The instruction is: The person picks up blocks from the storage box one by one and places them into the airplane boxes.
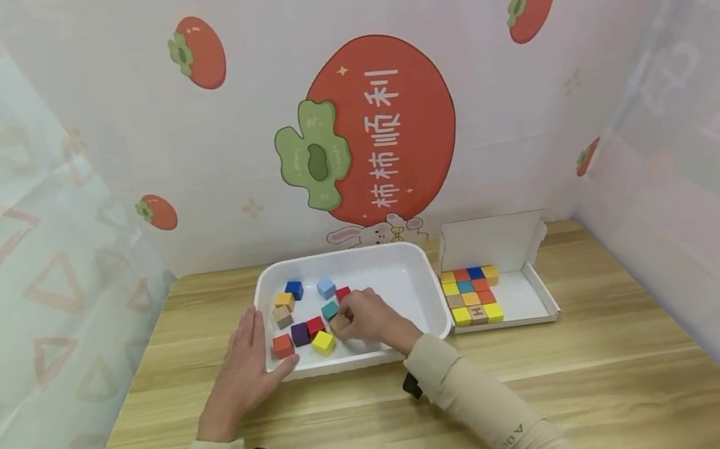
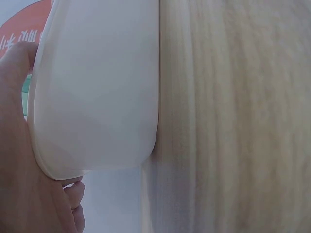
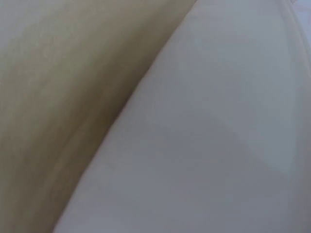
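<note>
A white tray point(image 1: 404, 280) holds several small coloured cubes, mostly in its left half. My left hand point(image 1: 241, 375) rests at the tray's front left corner, fingers stretched along the side and thumb over the front rim. In the left wrist view, that hand lies against the tray's outer wall point(image 2: 97, 97). Inside the tray, my right hand point(image 1: 373, 320) pinches a plain wooden cube point(image 1: 337, 325), partly covered by the fingers. Around it lie a teal cube point(image 1: 330, 310), a yellow cube point(image 1: 324, 342) and a red cube point(image 1: 343, 293).
Right of the tray stands an open white box point(image 1: 530, 296), its lid raised at the back. Rows of coloured cubes point(image 1: 470, 299) fill its left part, one wooden cube marked H point(image 1: 478, 314). Both sit on a wooden table point(image 1: 339, 448) before a printed curtain point(image 1: 491, 157).
</note>
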`<state>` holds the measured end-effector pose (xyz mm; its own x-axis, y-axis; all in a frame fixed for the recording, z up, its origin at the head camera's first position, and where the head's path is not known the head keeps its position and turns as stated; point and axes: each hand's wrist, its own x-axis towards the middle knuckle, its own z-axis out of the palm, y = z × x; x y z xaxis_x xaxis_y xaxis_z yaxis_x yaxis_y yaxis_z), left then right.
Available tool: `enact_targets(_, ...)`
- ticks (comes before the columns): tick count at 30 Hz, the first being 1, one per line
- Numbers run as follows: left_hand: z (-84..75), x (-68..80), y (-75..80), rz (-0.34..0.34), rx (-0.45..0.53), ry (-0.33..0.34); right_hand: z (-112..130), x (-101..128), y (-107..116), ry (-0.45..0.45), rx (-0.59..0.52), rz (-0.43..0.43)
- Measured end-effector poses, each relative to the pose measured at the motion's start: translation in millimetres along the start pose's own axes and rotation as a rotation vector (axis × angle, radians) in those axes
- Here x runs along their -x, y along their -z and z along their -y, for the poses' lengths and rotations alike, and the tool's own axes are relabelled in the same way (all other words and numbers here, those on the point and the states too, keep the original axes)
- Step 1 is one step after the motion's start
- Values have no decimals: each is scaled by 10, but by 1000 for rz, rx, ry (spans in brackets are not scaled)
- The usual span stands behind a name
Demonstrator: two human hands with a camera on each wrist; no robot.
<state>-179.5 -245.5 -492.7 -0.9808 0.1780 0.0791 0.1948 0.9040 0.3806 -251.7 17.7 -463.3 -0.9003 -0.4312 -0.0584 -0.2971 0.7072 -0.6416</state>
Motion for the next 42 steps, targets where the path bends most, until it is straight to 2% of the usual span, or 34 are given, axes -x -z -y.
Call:
enact_targets(8, -15, -4, 5, -4, -2, 9, -26, 148, 257, -7, -3, -16)
enact_targets(24, -9, -3, 16, 7, -9, 14, -346, 586, 815, -38, 38, -124)
enact_targets(34, -19, -9, -27, 11, 0, 13, -727, 966, 1211, -48, 74, -204)
enact_targets(42, -21, -1, -12, 1, -4, 18, -1130, 1147, 1487, -85, 108, -287)
